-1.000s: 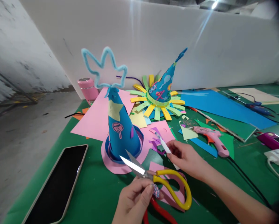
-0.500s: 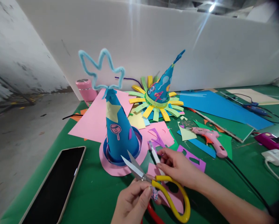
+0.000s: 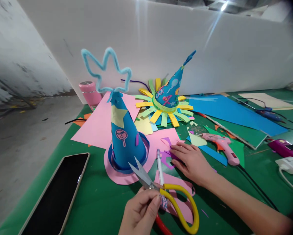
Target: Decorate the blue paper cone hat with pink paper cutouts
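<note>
My left hand [image 3: 143, 210] is closed around the scissors [image 3: 150, 186] near their pivot, blades parted and the yellow and red handles toward me. A small pink-and-blue patterned piece [image 3: 163, 201] shows at the thumb tip. My right hand [image 3: 194, 161] lies with fingers stretched out on purple paper scraps [image 3: 166, 158], holding nothing that I can see. Between the hands, a white marker [image 3: 160, 166] rests partly on a cut pink paper piece [image 3: 179, 199]. Beyond the scissors stands a blue cone hat [image 3: 128, 143] with a pink brim and a light-blue pipe-cleaner shape on top.
A phone [image 3: 57, 192] lies at the left. Behind is a second cone hat [image 3: 171, 93] with yellow and green paper strips. To the right are a pink glue gun [image 3: 220, 142] with its cable, blue paper [image 3: 234, 111] and a magenta power strip [image 3: 285, 148]. A pink cup [image 3: 89, 93] stands at back left.
My right hand has let go of the white marker and moved up and right, flattening onto the purple scraps, which have shifted. The left hand and scissors have hardly moved.
</note>
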The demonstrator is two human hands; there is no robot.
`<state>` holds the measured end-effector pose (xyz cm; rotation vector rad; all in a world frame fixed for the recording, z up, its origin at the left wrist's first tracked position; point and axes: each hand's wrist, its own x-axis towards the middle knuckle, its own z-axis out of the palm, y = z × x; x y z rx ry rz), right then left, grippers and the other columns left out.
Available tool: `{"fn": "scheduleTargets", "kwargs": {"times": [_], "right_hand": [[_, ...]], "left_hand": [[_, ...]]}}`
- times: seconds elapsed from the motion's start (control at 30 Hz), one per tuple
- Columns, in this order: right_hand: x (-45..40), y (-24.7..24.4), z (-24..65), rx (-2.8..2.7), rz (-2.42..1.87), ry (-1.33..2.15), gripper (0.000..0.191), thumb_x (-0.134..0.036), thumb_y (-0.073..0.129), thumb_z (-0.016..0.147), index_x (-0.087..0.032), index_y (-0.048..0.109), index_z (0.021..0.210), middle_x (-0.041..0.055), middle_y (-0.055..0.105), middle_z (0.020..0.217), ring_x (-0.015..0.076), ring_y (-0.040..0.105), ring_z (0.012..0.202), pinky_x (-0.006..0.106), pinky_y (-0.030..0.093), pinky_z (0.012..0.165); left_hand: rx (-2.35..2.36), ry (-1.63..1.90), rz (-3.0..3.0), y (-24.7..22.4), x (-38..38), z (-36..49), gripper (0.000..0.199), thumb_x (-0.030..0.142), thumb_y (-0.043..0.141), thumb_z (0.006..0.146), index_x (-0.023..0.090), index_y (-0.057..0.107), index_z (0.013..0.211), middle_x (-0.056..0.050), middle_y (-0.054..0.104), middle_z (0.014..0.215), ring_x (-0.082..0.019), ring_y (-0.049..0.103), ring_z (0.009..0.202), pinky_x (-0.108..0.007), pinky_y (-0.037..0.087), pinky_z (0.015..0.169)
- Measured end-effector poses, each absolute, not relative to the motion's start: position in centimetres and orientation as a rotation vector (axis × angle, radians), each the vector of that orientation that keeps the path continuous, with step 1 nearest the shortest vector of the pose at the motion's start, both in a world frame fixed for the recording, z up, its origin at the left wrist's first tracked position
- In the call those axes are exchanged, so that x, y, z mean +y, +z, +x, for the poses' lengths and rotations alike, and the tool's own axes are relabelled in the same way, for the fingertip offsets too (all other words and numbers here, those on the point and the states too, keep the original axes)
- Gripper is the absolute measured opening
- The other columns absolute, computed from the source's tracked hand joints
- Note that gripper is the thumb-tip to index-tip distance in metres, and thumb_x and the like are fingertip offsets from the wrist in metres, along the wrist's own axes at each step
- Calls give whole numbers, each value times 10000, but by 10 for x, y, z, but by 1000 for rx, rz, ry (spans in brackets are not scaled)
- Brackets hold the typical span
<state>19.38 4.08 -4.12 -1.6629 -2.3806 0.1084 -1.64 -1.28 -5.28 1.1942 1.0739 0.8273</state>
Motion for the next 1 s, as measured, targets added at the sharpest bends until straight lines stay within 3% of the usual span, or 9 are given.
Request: {"fn": "scheduleTargets", "kwargs": {"times": [0.23,0.4,0.53,0.7,0.87,1.0], "right_hand": [[21,-38,238,-2007,-1650,313,220,-276,426,859,-205,632,824,60,677,931,204,601,902,352,471,798],[43,-34,229,-2023,-1606,254,283,-259,381,876,-173,579,1059,90,629,1093,203,553,1029,371,433,900],[47,-32,216,-2457,-1467,296,358,-292,441,847,-195,519,1183,70,490,1302,247,388,1218,440,345,978],[25,-38,231,-2566,-1512,321,332,-290,423,860,-240,533,1169,28,501,1298,254,347,1245,469,346,957],[13,-41,250,-2399,-1557,361,434,-359,491,823,-206,461,1228,77,481,1300,248,344,1241,454,320,993],[14,-36,255,-2271,-1645,364,406,-333,536,785,-202,499,1168,105,479,1233,245,429,1144,422,347,974]], "left_hand": [[1089,865,1144,-51,-13,-14,286,432,575,725,179,677,642,-75,627,686,-219,542,734,-295,460,701],[1108,890,1154,-49,-12,-14,253,394,595,718,177,674,614,-61,605,634,-220,536,731,-308,456,719],[1115,871,1153,-45,-12,-16,226,358,595,727,175,664,613,-49,582,635,-206,519,724,-305,446,733],[1131,884,1104,-43,-13,-16,216,343,603,723,170,670,613,-50,599,638,-212,542,723,-307,452,725],[1107,932,1051,-48,-14,-14,196,335,616,715,168,688,641,-66,640,748,-226,570,791,-306,445,750],[1115,912,1061,-48,-13,-13,212,347,602,726,170,704,671,-65,642,722,-222,568,780,-308,437,758]]}}
